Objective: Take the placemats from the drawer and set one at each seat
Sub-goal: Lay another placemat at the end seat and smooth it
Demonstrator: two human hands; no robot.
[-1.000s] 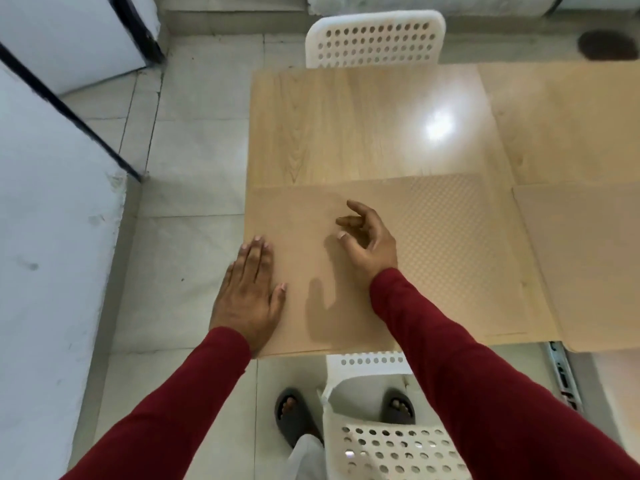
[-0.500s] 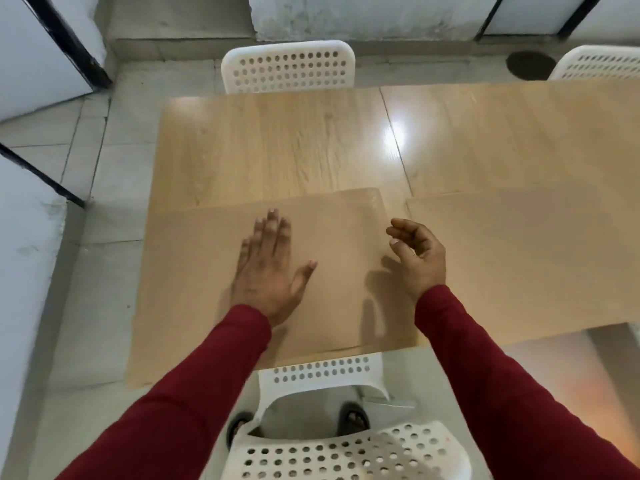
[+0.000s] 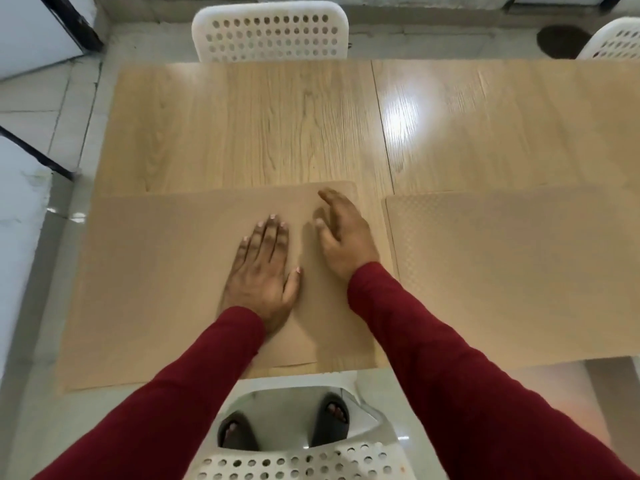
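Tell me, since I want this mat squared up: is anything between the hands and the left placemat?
Nothing visible. The left hand lies flat on the left placemat; the right hand is over its right part.

The desk (image 3: 277, 126) has a pale wood-grain top with a smooth, glossy finish that throws back a bright patch of light. The left placemat (image 3: 156, 271) looks matt and tan, its surface smooth and plain like thin card. The right placemat (image 3: 502, 271) is the same dull tan but shows a fine embossed, checkered texture. The far chair (image 3: 270, 32) and the near chair (image 3: 294, 462) look like white moulded plastic pierced with round holes. The sleeves (image 3: 450, 375) are dark red cloth, matt. The floor (image 3: 41, 98) is pale tile with a slight sheen.
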